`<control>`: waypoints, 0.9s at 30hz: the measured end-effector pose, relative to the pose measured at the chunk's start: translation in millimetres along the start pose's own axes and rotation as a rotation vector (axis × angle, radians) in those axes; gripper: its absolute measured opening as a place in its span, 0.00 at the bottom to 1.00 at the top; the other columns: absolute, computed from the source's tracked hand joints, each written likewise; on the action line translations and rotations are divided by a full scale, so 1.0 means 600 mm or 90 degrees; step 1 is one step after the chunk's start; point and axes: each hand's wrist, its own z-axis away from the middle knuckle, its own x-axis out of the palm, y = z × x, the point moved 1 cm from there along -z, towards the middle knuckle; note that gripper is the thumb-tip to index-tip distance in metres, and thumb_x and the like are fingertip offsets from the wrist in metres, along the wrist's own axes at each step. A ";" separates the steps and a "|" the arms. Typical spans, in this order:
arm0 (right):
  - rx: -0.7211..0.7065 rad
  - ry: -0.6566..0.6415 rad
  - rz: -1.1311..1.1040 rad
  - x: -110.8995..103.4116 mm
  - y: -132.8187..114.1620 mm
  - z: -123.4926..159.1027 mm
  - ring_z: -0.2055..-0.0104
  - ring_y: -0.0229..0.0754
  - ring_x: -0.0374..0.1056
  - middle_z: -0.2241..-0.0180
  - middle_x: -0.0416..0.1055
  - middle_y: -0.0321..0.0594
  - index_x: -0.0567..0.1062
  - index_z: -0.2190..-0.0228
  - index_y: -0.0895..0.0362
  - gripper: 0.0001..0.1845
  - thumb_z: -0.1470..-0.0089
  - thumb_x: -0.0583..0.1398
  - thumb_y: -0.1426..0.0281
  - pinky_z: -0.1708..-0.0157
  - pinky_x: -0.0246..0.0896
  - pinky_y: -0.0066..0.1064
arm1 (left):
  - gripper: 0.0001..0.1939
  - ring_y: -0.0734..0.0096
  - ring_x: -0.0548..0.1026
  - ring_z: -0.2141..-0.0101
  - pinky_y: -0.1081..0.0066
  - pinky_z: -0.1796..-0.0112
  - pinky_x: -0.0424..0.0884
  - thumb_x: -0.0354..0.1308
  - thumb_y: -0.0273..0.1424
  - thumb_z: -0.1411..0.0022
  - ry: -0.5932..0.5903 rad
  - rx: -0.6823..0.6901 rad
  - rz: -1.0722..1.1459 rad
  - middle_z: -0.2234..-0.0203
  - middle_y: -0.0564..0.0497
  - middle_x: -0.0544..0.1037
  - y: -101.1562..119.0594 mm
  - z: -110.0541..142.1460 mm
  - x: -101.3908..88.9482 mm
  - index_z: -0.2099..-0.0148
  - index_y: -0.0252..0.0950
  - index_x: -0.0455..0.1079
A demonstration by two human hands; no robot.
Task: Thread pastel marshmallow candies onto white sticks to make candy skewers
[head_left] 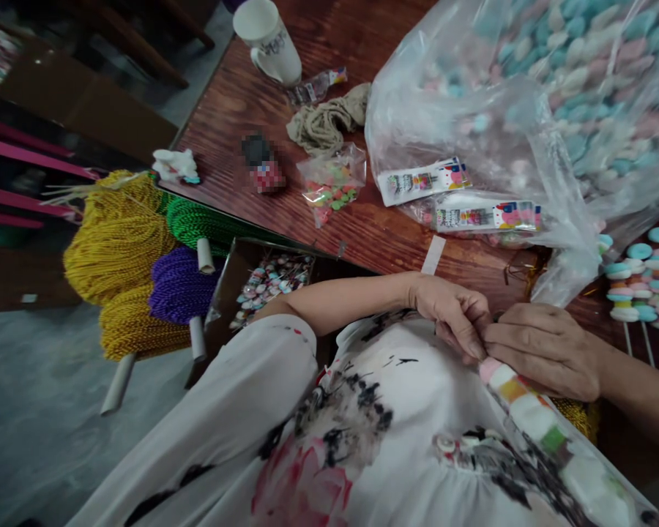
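Close to my body, both hands meet at the near-left end of a marshmallow skewer (pixel 527 406) in a clear plastic sleeve. Its pink, orange, white and green pieces run down to the lower right over my lap. My left hand (pixel 455 315) is closed, thumb and fingers pinched at the sleeve's end. Pressed against it, my right hand (pixel 549 350) is closed too, its curled fingers over the sleeve just above the pink piece. What lies exactly between the fingertips is hidden. Right of my hands, several marshmallow skewers (pixel 642 282) lie on the table without visible wrapping.
A big clear bag of marshmallows (pixel 593 95) fills the table's right side, with printed labels (pixel 425 181) before it. Further left are a small candy bag (pixel 334 183), a cloth (pixel 329 121) and a mug (pixel 269 44). Spools of gold cord (pixel 118 234) and a box of sweets (pixel 272 282) stand left.
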 end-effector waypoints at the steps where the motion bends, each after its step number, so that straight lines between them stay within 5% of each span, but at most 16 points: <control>1: -0.016 0.025 0.015 -0.001 -0.002 -0.003 0.53 0.43 0.69 0.57 0.75 0.46 0.72 0.55 0.56 0.14 0.37 0.51 0.68 0.55 0.67 0.39 | 0.24 0.77 0.61 0.87 0.75 0.86 0.54 0.70 0.49 0.56 0.028 0.008 -0.014 0.87 0.49 0.69 0.002 0.002 -0.005 0.73 0.29 0.79; 4: -0.088 0.119 0.096 -0.010 0.003 -0.023 0.62 0.40 0.68 0.64 0.75 0.43 0.73 0.60 0.57 0.11 0.38 0.52 0.70 0.63 0.66 0.35 | 0.23 0.73 0.66 0.85 0.73 0.83 0.61 0.73 0.46 0.60 0.139 0.023 -0.100 0.83 0.46 0.75 0.031 0.024 -0.020 0.72 0.29 0.79; 7: -0.118 0.124 0.218 -0.030 0.023 -0.051 0.72 0.37 0.64 0.75 0.72 0.36 0.74 0.67 0.56 0.07 0.40 0.55 0.70 0.72 0.60 0.32 | 0.16 0.72 0.71 0.80 0.73 0.78 0.66 0.72 0.39 0.57 0.281 0.039 -0.273 0.80 0.47 0.77 0.099 0.062 -0.016 0.74 0.30 0.77; 10: -0.049 0.124 0.324 -0.054 0.060 -0.073 0.76 0.36 0.61 0.80 0.67 0.34 0.73 0.72 0.55 0.10 0.42 0.54 0.74 0.76 0.53 0.31 | 0.11 0.72 0.73 0.74 0.73 0.71 0.69 0.68 0.35 0.49 0.505 0.103 -0.543 0.79 0.50 0.76 0.169 0.083 0.019 0.74 0.31 0.75; 12: 0.035 0.187 0.314 -0.068 0.084 -0.078 0.77 0.36 0.61 0.81 0.66 0.35 0.71 0.75 0.56 0.13 0.42 0.51 0.75 0.78 0.50 0.31 | 0.10 0.70 0.75 0.69 0.71 0.66 0.70 0.62 0.35 0.42 0.612 0.168 -0.735 0.75 0.49 0.76 0.186 0.076 0.045 0.71 0.33 0.75; 16: 0.221 0.359 0.062 -0.068 0.107 -0.077 0.77 0.34 0.63 0.80 0.68 0.33 0.73 0.74 0.55 0.12 0.42 0.53 0.74 0.76 0.54 0.28 | 0.13 0.64 0.75 0.62 0.66 0.59 0.71 0.56 0.37 0.37 0.529 0.249 -0.974 0.68 0.44 0.78 0.135 0.036 0.030 0.65 0.33 0.75; 21: 0.425 0.392 -0.306 -0.012 0.106 -0.075 0.77 0.34 0.62 0.79 0.68 0.32 0.74 0.76 0.57 0.10 0.45 0.57 0.70 0.75 0.56 0.27 | 0.20 0.60 0.72 0.48 0.60 0.48 0.67 0.50 0.37 0.34 0.731 0.359 -0.847 0.50 0.39 0.75 0.102 0.036 -0.057 0.43 0.35 0.67; 25: 0.476 0.499 -0.339 0.009 0.117 -0.074 0.74 0.35 0.65 0.77 0.72 0.33 0.77 0.74 0.57 0.07 0.48 0.60 0.69 0.72 0.59 0.27 | 0.36 0.55 0.55 0.35 0.55 0.41 0.59 0.54 0.48 0.36 0.900 0.398 -0.735 0.34 0.39 0.56 0.105 0.041 -0.056 0.32 0.40 0.51; 27: 0.453 0.576 -0.275 0.010 0.117 -0.074 0.73 0.36 0.66 0.76 0.73 0.34 0.78 0.72 0.55 0.06 0.47 0.60 0.69 0.70 0.61 0.28 | 0.41 0.55 0.57 0.36 0.56 0.43 0.62 0.53 0.52 0.38 0.862 0.401 -0.600 0.34 0.38 0.56 0.094 0.037 -0.048 0.30 0.41 0.45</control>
